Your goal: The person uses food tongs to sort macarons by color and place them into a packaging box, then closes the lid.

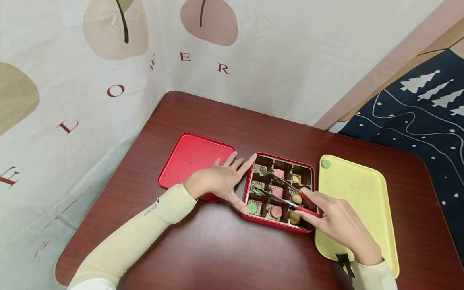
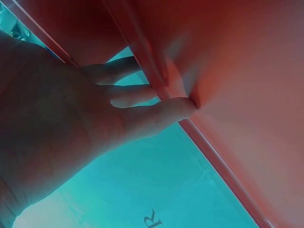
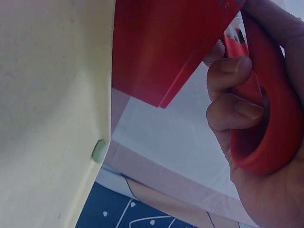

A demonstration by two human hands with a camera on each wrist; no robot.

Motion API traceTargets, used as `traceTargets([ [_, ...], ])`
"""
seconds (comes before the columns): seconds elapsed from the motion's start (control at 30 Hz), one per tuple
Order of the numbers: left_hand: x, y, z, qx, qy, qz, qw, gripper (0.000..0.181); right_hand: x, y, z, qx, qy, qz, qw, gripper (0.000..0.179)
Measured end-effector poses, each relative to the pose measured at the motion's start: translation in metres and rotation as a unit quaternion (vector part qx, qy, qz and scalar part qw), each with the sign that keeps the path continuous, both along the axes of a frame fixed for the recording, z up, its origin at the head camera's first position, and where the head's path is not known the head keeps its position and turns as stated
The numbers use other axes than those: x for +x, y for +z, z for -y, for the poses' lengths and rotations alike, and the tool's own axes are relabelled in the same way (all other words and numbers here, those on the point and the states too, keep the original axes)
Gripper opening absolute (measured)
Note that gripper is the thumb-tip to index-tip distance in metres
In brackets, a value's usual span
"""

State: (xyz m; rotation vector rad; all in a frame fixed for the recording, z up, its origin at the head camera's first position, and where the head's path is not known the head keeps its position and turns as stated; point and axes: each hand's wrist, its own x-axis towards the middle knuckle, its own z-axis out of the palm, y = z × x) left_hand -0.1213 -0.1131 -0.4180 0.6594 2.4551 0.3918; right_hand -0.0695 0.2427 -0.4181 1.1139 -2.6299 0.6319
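Observation:
My left hand (image 1: pixel 221 179) is spread at the left side of a red box (image 1: pixel 279 226), thumb at its near corner and index fingertip at its far corner. The other fingers reach over the edge of a red lid (image 1: pixel 195 155). With my right hand (image 1: pixel 340 219) I hold red-handled tongs (image 3: pixel 286 111) over the box. Their tips are at a green round piece (image 1: pixel 257 187) in the middle compartment of the left column. Another green piece (image 1: pixel 252 208) lies in the nearest compartment; pink pieces (image 1: pixel 277 212) fill the middle column, yellowish ones (image 1: pixel 296 199) the right.
A yellow tray (image 1: pixel 366 209) lies right of the box, partly under my right forearm. One green piece (image 1: pixel 326 164) sits in its far left corner. Printed cloths (image 1: pixel 268 80) hang behind and left of the brown table (image 1: pixel 203 249).

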Motion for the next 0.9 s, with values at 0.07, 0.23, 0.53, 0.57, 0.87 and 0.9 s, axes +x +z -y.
traceTargets([
  [0.07, 0.0, 0.0, 0.0, 0.0, 0.0, -0.001, 1.0, 0.167, -0.001, 0.001, -0.002, -0.008, -0.002, -0.006, 1.0, 0.066],
  [0.23, 0.0, 0.0, 0.0, -0.002, 0.0, 0.0, 1.0, 0.166, -0.002, 0.007, -0.013, -0.013, -0.031, -0.003, 0.9994, 0.071],
  [0.53, 0.0, 0.0, 0.0, 0.0, 0.0, 0.001, 1.0, 0.167, 0.0, 0.018, -0.041, 0.014, -0.112, 0.01, 0.9936, 0.068],
  [0.57, 0.0, 0.0, 0.0, 0.0, 0.001, 0.001, 1.0, 0.167, -0.001, 0.018, -0.044, 0.013, -0.117, 0.008, 0.993, 0.066],
  [0.87, -0.001, -0.001, 0.0, -0.014, -0.008, -0.007, 0.9998, 0.166, -0.002, 0.016, -0.071, 0.001, -0.149, -0.006, 0.9888, 0.058],
  [0.9, -0.001, -0.001, 0.0, -0.016, -0.008, -0.008, 0.9998, 0.166, -0.002, 0.016, -0.074, 0.001, -0.152, -0.01, 0.9884, 0.058],
])
